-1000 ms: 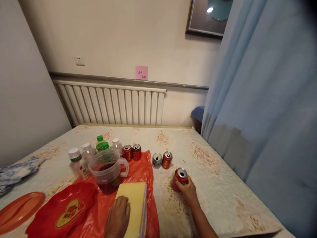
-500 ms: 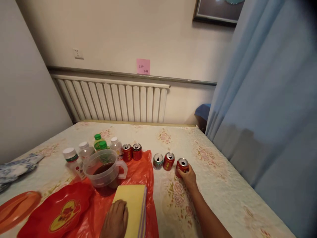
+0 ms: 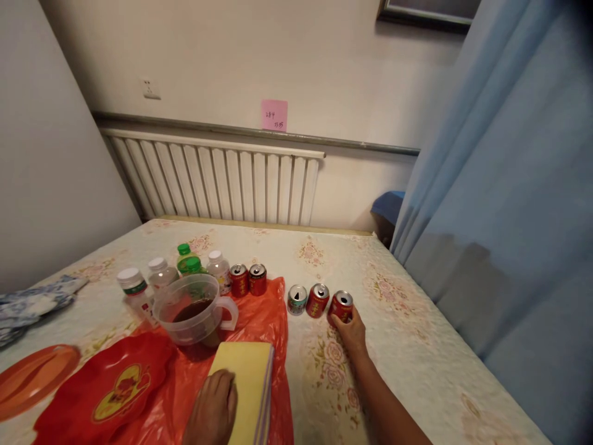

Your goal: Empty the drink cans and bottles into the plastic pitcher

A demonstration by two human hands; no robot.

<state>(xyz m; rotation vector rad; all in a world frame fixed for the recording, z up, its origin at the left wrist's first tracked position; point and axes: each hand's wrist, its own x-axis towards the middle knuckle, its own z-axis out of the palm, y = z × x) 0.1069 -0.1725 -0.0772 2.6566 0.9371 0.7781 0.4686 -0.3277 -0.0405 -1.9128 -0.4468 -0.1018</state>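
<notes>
Nearest the camera, the left hand [image 3: 210,415] lies flat, palm down, on the near corner of a yellow pad [image 3: 244,389], its grip spread and closed on nothing, simply pressing the pad onto the red plastic bag [image 3: 262,321] beneath it. To the right of that, the right forearm stretches forward across the flowered bench [image 3: 417,346], wrist low and nearly straight, ending in the right hand [image 3: 353,330], whose grip is wrapped partway round the near side of an opened red can [image 3: 341,307]; the fingers curl about it from behind, and whether they squeeze or only rest there I cannot tell. The can stands upright on the bench, at the right end of a short row, touching or just beside a second red can [image 3: 317,300], with a pale green-and-white can [image 3: 297,299] beyond that to the left of the grip. The risk I see is a nudge: the held can's mouth is open (as are its neighbours'), so a sideways push from the grip could knock the row and spill whatever is left onto the bench cloth. Well to the left of the grip, a clear jug [image 3: 193,310] holding dark liquid sits on the bag, and a sliding bag could tip it. Behind it stand two more red cans [image 3: 249,279] and several small bottles [image 3: 160,275], and farthest off the radiator [image 3: 217,185] lines the wall.
</notes>
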